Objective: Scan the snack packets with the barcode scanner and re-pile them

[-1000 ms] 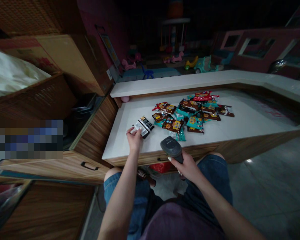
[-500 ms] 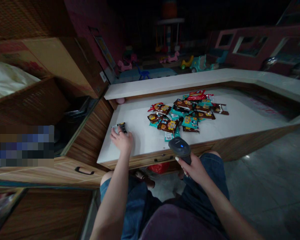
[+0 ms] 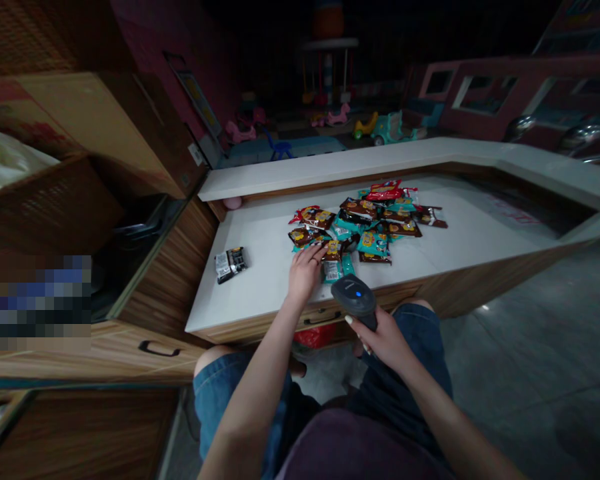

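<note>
A pile of snack packets, brown, teal and red, lies on the white counter. My left hand reaches to the pile's near left edge, fingers spread and touching a brown packet. A black and white packet lies alone at the counter's left end. My right hand grips a dark handheld barcode scanner with a blue light, held just in front of the counter's near edge.
A raised white ledge runs along the counter's far side and right. Wooden cabinets with a drawer handle stand to the left, with a woven basket above. Toy vehicles sit on the floor beyond. My knees are under the counter.
My left hand set the black and white packet down at the counter's left end, let go, and moved right to the pile. The scanner stayed near the counter edge.
</note>
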### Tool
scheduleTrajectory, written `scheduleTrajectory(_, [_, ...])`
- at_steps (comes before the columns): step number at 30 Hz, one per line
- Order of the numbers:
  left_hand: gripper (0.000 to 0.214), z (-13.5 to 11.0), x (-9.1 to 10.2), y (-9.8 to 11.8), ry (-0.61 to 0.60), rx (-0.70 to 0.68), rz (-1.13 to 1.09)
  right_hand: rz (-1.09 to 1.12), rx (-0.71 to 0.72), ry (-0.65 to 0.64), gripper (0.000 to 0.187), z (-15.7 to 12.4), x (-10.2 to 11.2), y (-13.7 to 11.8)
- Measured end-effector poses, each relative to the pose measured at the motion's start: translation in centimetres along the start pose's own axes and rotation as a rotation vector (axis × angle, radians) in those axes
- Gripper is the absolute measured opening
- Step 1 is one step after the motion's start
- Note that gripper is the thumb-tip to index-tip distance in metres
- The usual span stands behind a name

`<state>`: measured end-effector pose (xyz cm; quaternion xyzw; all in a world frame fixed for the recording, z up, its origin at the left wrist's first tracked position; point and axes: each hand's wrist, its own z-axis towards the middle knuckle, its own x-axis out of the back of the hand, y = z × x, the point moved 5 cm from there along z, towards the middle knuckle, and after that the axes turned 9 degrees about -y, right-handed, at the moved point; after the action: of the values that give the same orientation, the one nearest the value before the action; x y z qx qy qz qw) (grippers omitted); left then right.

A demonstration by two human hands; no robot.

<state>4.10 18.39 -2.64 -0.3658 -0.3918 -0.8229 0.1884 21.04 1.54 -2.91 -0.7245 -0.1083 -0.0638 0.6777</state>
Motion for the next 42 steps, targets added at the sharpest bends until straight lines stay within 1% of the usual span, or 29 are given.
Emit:
scheduleTrajectory(1, [0.041, -0.5, 0.3, -0.4, 0.053, 0.023, -0.113, 0.001, -0.009, -0.007, 0.032, 0.1, -0.1, 0.0])
scheduleTrajectory(3, [0.038, -1.8, 0.9, -1.7, 0.191, 0.122, -0.384, 0.002, -0.016, -0.018, 0.032, 0.3, -0.5, 0.0])
scheduleTrajectory(5, [0.042, -3.4, 1.2, -3.3, 0.331, 0.261, -0.682, 0.002, -0.005, -0.031, 0.032, 0.6, -0.9, -0.1])
scheduleTrajectory(6, [0.048, -4.1, 1.2, -4.1, 0.379, 0.327, -0.824, 0.002, 0.002, -0.038, 0.032, 0.7, -1.2, -0.1])
scheduleTrajectory(8, [0.057, -5.2, 1.1, -5.3, 0.413, 0.418, -1.072, 0.002, 0.012, -0.056, 0.032, 1.1, -1.8, -0.2])
scheduleTrajectory(10, [0.06, -5.9, 1.1, -5.9, 0.393, 0.463, -1.236, -0.005, 0.017, -0.069, 0.031, 1.5, -2.4, -0.4])
scheduleTrajectory(12, [0.057, -6.3, 1.2, -6.2, 0.378, 0.473, -1.319, -0.022, 0.026, -0.08, 0.03, 1.9, -3.1, -0.6])
scheduleTrajectory(17, [0.05, -6.7, 1.1, -6.1, 0.384, 0.485, -1.364, -0.067, 0.054, -0.117, 0.025, 2.6, -4.5, -1.4])
scheduleTrajectory(23, [0.051, -6.8, 0.6, -6.2, 0.411, 0.509, -1.423, -0.099, 0.055, -0.149, 0.024, 2.7, -4.9, -1.8])
scheduleTrajectory(28, [0.051, -6.8, 0.7, -6.1, 0.429, 0.506, -1.338, -0.079, 0.037, -0.142, 0.027, 2.5, -4.6, -1.7])
scheduleTrajectory(30, [0.052, -6.7, 1.7, -6.3, 0.47, 0.495, -1.233, -0.07, 0.036, -0.129, 0.028, 2.3, -4.3, -1.7])
scheduleTrajectory(32, [0.05, -6.8, 3.9, -6.7, 0.569, 0.468, -1.01, -0.061, 0.038, -0.116, 0.029, 2.0, -3.8, -1.7])
scheduleTrajectory(34, [0.045, -7.1, 7.1, -7.1, 0.656, 0.432, -0.668, -0.052, 0.035, -0.099, 0.029, 1.8, -3.2, -1.5])
scheduleTrajectory(35, [0.043, -7.3, 8.8, -7.4, 0.669, 0.433, -0.475, -0.047, 0.032, -0.092, 0.03, 1.7, -2.9, -1.4])
scheduleTrajectory(37, [0.043, -7.3, 11.5, -8.1, 0.605, 0.451, -0.139, -0.037, 0.025, -0.079, 0.03, 1.5, -2.5, -1.3])
scheduleTrajectory(38, [0.044, -7.4, 12.5, -8.6, 0.559, 0.478, -0.017, -0.032, 0.02, -0.075, 0.03, 1.4, -2.4, -1.2])
scheduleTrajectory(40, [0.047, -7.5, 13.5, -9.8, 0.448, 0.538, 0.147, -0.024, 0.007, -0.073, 0.03, 1.3, -2.3, -1.0])
scheduleTrajectory(42, [0.049, -7.4, 13.6, -10.7, 0.353, 0.573, 0.232, -0.011, -0.003, -0.071, 0.031, 1.3, -2.2, -1.0])
